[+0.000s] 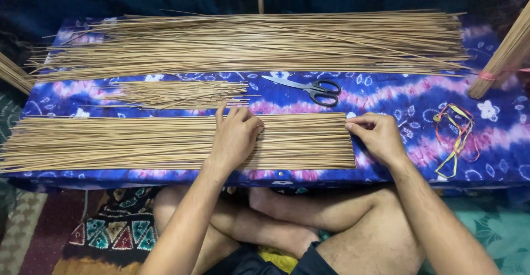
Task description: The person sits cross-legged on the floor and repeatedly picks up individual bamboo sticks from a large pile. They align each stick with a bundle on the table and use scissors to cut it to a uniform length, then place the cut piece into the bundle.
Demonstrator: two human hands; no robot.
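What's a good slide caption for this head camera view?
Left hand resting on a flat row of thin sticks, right hand pinching the row's end, scissors beyond.

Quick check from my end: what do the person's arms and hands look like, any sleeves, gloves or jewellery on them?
Both arms are bare from the hands up to where they leave the picture: no sleeves show. The left hand and the right hand have no gloves, and no rings, watch or wristbands can be seen. No tape, bandages or markings show on either forearm.

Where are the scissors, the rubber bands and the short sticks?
scissors [316, 90]: head view, on the pivot by the black handles.
rubber bands [457, 137]: head view, on the coloured loops.
short sticks [182, 94]: head view, middle of the small pile.
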